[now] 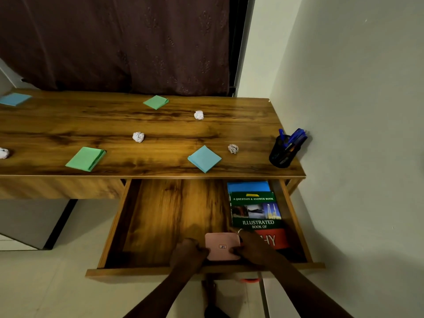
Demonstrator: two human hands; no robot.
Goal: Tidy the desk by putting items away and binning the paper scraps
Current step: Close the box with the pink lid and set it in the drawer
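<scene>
A small pink box (222, 246) sits low inside the open wooden drawer (174, 216), near its front edge. My left hand (189, 252) grips its left side and my right hand (251, 245) grips its right side. Next to it on the right, a green and red illustrated book (255, 212) lies on a blue book (249, 186). On the desk top (137, 125) lie several crumpled paper balls, among them one at mid desk (138, 137), one further back (198, 115) and one at the right (233, 148). Green pads (86, 159) (156, 102) and blue pads (204, 158) (15, 98) also lie there.
A black mesh pen holder (283, 152) with blue pens stands at the desk's right end against the wall. A dark curtain (119, 42) hangs behind the desk. Something red-orange (250, 280) shows on the floor below the drawer front. My foot (210, 292) is under the drawer.
</scene>
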